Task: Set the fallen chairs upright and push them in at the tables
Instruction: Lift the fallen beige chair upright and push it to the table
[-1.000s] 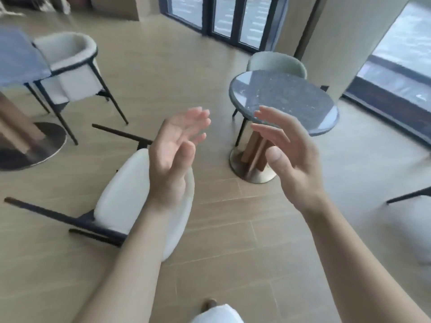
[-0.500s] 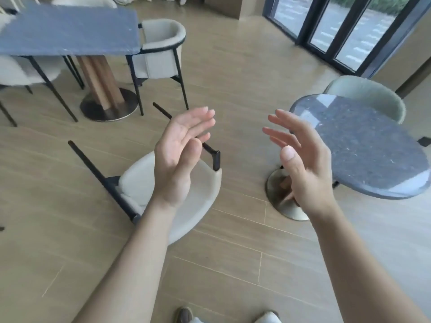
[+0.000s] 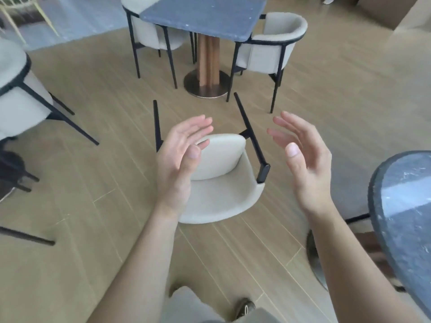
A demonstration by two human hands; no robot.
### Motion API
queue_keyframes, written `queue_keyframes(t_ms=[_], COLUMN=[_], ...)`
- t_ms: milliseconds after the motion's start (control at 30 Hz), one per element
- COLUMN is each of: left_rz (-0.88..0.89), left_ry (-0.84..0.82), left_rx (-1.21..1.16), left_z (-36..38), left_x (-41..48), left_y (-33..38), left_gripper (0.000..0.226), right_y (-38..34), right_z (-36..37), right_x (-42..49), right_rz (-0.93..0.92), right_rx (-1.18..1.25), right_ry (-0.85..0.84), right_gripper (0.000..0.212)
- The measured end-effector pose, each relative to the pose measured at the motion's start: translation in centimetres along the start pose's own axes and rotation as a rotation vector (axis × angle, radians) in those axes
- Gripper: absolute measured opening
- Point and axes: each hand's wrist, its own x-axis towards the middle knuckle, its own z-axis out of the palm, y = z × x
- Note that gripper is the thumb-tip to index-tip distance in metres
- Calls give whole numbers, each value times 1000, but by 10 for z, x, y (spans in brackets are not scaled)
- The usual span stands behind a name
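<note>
- Wooden floor (image 3: 326, 127); a square surface (image 3: 203, 17) with upright chairs (image 3: 268, 50) stands top centre.
- Fallen chair (image 3: 219, 183) lies on its back at centre, legs pointing away.
- Left hand (image 3: 179, 159) and right hand (image 3: 303, 164) hover above it, fingers spread, holding nothing, likely poised to lift it.
- Left hand hides part of its seat; a round surface (image 3: 405, 206) is cut off at right.

Soft daylight, faint shadows; edges blurred, wide-angle warped.
</note>
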Motion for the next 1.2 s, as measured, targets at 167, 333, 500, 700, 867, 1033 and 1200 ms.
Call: queue_keyframes(t_ms=[167, 333, 500, 700, 867, 1033, 1200], left_rz=[-14, 31, -6, -58, -197, -339, -639], left_ry=[67, 90, 114, 223, 315, 306, 419], left_rx=[33, 76, 117, 156, 94, -55, -273], left_z=[-18, -52, -86, -142, -177, -199, -216], left_x=[16, 39, 31, -10, -45, -65, -113], left_y=[-18, -97, -255, -498, -651, -762, -842], left_gripper=[67, 65, 65, 78, 81, 81, 55], right_y=[29, 116, 282, 531, 689, 793, 867], right_z=[34, 63, 74, 95, 118, 141, 160], right_x=[31, 44, 31, -27, -89, -137, -192], right_rz=[-6, -22, 10, 77, 223, 313, 620], right_rx=[78, 86, 99, 124, 139, 177, 223], right_ry=[-77, -94, -96, -52, -52, -50, 79], right_gripper=[87, 75, 63, 68, 54, 50, 41])
